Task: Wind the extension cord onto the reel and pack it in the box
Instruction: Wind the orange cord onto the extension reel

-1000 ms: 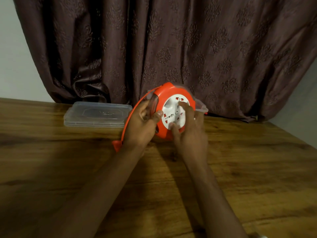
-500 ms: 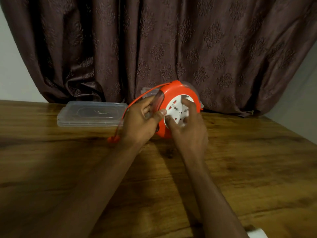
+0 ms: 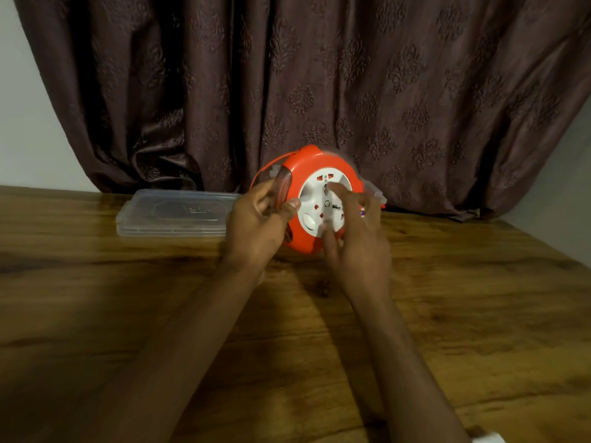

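The orange reel is held upright on its rim at the back of the wooden worktop, its round white socket face turned toward the camera and tilted slightly up; its axle therefore runs front to back. The reel's left edge is grasped by the left hand, the thumb laid on the orange rim and the other fingers curled behind it. The right hand is seen blurred in front of the socket face, its fingers spread and loosely extended onto the white disc; nothing is gripped by it. A thin orange cord is seen arching from the reel's top over the left hand. A clear plastic box lies flat just left of the left hand. A dark curtain hangs close behind the reel, while broad bare worktop lies in front and to the right.
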